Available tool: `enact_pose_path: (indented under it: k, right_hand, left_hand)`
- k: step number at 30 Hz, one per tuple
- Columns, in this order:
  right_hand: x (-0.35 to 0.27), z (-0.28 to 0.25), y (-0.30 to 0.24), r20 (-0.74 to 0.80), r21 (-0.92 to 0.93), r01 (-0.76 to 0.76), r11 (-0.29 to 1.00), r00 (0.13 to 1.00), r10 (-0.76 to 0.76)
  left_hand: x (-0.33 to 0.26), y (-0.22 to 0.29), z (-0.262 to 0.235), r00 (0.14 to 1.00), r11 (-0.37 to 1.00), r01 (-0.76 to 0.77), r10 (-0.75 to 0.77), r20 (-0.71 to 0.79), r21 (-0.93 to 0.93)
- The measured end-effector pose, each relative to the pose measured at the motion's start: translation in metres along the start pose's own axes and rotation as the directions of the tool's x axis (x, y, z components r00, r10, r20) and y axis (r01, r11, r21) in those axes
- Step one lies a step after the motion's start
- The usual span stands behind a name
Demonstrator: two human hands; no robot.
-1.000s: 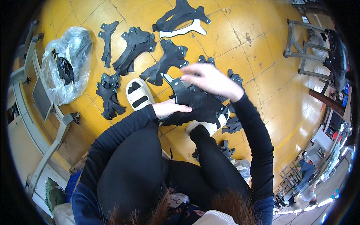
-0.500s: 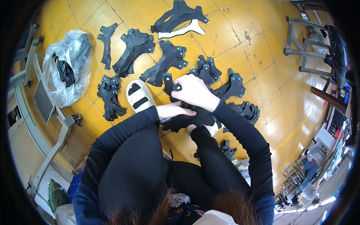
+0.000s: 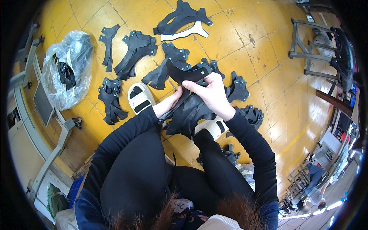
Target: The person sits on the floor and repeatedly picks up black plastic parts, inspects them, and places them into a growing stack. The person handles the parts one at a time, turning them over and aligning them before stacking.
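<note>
Between my thumb and fingers, my right hand (image 3: 213, 95) pinches a curved black fabric piece (image 3: 186, 74) with a small pale sticker near one end. It is raised above a bundle of similar black pieces (image 3: 186, 117) hanging over my feet. My left hand (image 3: 168, 104) grips that bundle at its left side, thumb up, its other fingers mostly hidden. Around my hands, sorted stacks of stickered black pieces lie on the floor, one stack (image 3: 168, 63) just beyond and another (image 3: 112, 100) to the left.
On the yellow tiled floor (image 3: 264, 57), a white piece (image 3: 187, 35) lies against a far black stack (image 3: 182, 19). A clear plastic bag (image 3: 82, 73) holding black pieces sits at the left, near a metal frame (image 3: 57, 149). A grey-legged stool (image 3: 312, 55) stands at the right.
My right hand has turned and opened out a curved black piece that was bunched in its grip. My left hand has shifted slightly up and left along the bundle.
</note>
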State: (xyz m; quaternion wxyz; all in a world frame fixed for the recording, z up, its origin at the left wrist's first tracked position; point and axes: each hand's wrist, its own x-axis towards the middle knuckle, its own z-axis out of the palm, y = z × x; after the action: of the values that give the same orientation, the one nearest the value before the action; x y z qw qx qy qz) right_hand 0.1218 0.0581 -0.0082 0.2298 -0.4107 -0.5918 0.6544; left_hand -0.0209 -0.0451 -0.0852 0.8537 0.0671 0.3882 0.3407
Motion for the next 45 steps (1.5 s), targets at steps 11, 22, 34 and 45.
enact_pose_path:
  k: [11, 22, 34, 45]
  right_hand:
    - [-0.006, -0.006, -0.013, 0.092, 0.268, -0.221, 0.938, 0.975, 0.203]
    - [-0.032, -0.023, -0.034, 0.040, 0.249, -0.034, 0.968, 0.999, 0.025]
    - [-0.040, -0.012, -0.037, 0.254, -0.146, 0.464, 0.874, 0.871, -0.421]
    - [-0.068, -0.016, -0.063, 0.266, -0.102, 0.524, 0.846, 0.834, -0.484]
  left_hand:
    - [-0.015, 0.017, 0.017, 0.990, 0.991, -0.001, -0.018, -0.143, -0.133]
    - [-0.009, 0.013, 0.003, 0.998, 0.952, -0.003, 0.024, 0.064, -0.306]
    - [0.003, 0.015, 0.005, 0.973, 0.983, -0.172, 0.157, 0.168, 0.073]
    - [0.009, 0.017, 0.009, 0.984, 0.988, -0.154, 0.154, -0.089, 0.007]
